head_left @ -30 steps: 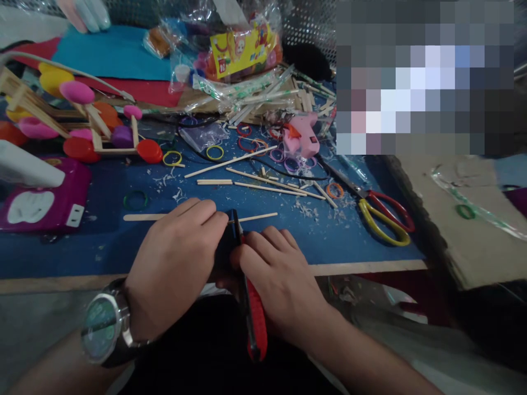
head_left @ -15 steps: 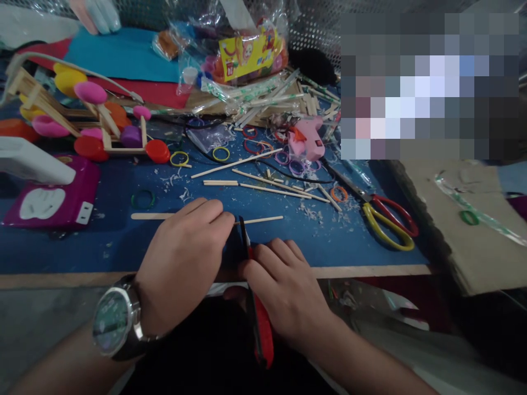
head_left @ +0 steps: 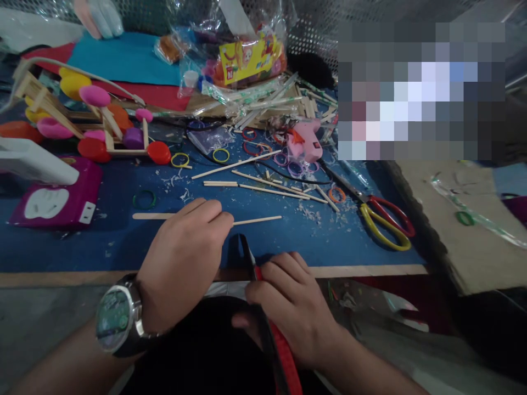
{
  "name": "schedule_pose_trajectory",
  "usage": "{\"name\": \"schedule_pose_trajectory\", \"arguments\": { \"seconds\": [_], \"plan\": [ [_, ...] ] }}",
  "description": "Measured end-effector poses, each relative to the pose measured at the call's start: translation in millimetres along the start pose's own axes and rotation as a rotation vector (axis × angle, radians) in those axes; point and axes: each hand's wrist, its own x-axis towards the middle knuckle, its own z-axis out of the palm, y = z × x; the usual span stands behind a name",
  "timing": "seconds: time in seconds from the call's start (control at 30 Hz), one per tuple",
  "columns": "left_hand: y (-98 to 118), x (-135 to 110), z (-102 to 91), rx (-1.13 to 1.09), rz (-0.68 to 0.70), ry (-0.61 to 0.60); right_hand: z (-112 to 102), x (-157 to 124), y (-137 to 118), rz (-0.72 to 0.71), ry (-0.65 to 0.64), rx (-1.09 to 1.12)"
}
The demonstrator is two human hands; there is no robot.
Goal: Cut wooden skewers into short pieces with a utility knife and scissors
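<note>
My left hand, with a watch on its wrist, is closed and presses down on the blue tabletop. Out from under its fingertips runs a thin wooden stick to the right. A flat craft stick shows on the other side of the same hand; its middle is covered. My right hand is wrapped round a red and black utility knife. The knife's dark blade points up and away, just below the thin stick and apart from it.
Thin wooden sticks, shavings and rubber bands lie ahead. Scissors and cardboard are at right, a pink glue gun further back. On the left stand a purple box and a stick frame with colourful plastic pieces.
My right hand has drawn the utility knife back toward me and slightly right, so its blade has left the thin stick. My left hand has stayed in place.
</note>
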Motion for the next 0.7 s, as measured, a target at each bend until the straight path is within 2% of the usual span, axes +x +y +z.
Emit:
{"name": "schedule_pose_trajectory", "arguments": {
  "seconds": [0.13, 0.33, 0.43, 0.53, 0.6, 0.7],
  "plan": [
    [-1, 2, 0.6, -0.031, 0.018, 0.029, -16, -16, 6, 0.040, 0.038, 0.103],
    [0, 3, -0.9, 0.005, 0.026, 0.064, -51, -35, 29, 0.270, -0.067, 0.197],
    [0, 2, -2.9, 0.031, 0.041, 0.081, -66, -39, 34, 0.417, -0.081, 0.451],
    [0, 3, -2.5, 0.037, 0.041, 0.088, -73, -38, 35, 0.516, 0.020, 0.689],
    [1, 5, -0.4, 0.031, 0.028, 0.078, -74, -34, 36, 0.553, 0.074, 0.696],
    [7, 9, 4.0, 0.015, 0.034, 0.056, -75, -25, 41, 0.545, 0.042, 0.529]
  ]
}}
